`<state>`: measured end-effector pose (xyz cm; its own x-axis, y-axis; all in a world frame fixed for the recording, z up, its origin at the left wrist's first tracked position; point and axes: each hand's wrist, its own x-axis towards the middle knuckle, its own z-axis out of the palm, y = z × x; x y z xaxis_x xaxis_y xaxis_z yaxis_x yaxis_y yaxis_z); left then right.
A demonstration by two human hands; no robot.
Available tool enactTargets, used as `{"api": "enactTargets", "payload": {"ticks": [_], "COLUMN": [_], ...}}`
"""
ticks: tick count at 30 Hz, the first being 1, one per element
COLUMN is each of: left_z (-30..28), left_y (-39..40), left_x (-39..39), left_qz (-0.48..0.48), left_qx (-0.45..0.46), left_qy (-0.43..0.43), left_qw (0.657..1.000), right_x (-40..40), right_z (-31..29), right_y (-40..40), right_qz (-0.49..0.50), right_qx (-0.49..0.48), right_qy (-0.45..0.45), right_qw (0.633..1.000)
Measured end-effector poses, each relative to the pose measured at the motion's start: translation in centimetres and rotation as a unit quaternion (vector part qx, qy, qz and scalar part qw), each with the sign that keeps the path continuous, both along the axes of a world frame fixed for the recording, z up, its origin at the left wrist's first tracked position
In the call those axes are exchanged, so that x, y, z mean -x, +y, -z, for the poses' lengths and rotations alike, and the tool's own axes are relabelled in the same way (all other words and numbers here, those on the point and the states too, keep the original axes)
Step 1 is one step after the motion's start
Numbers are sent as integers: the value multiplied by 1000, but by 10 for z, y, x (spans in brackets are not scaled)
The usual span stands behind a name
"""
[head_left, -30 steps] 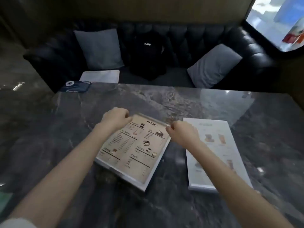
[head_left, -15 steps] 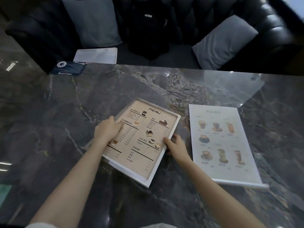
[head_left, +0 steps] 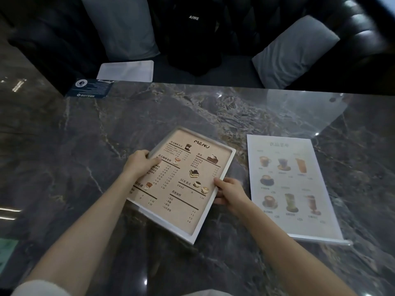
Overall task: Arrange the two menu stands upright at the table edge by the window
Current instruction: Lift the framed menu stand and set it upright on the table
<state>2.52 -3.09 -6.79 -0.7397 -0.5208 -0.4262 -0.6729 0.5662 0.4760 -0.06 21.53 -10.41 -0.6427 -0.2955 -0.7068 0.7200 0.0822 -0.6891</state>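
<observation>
Left hand and right hand are gripping the tan menu by its side edges — the white menu is lying flat beside it, mid-table.

Menu stand mid-table, skewed, nearer the near edge. Left hand on its left edge, right hand on its right edge. Second menu stand flat just to its right, toward the right edge. Card at far-left corner. Sofa beyond far edge, holding two cushions and a bag between them.
</observation>
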Motion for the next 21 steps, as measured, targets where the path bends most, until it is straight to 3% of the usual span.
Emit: {"api": "enactTargets", "payload": {"ticks": [4, 10, 21], "left_z": [-7, -26, -57], "left_y": [-2, -2, 4], "left_x": [-3, -2, 21], "left_qz": [-24, -61, -114], "left_qx": [-44, -105, -249], "left_qy": [17, 100, 243], "left_qw": [999, 988, 931], "right_x": [-2, 8, 25], "right_z": [-5, -28, -84], "right_y": [0, -1, 9], "right_qz": [4, -10, 14], "right_qx": [17, 14, 21], "right_qy": [8, 96, 275], "right_qw": [1000, 995, 961]}}
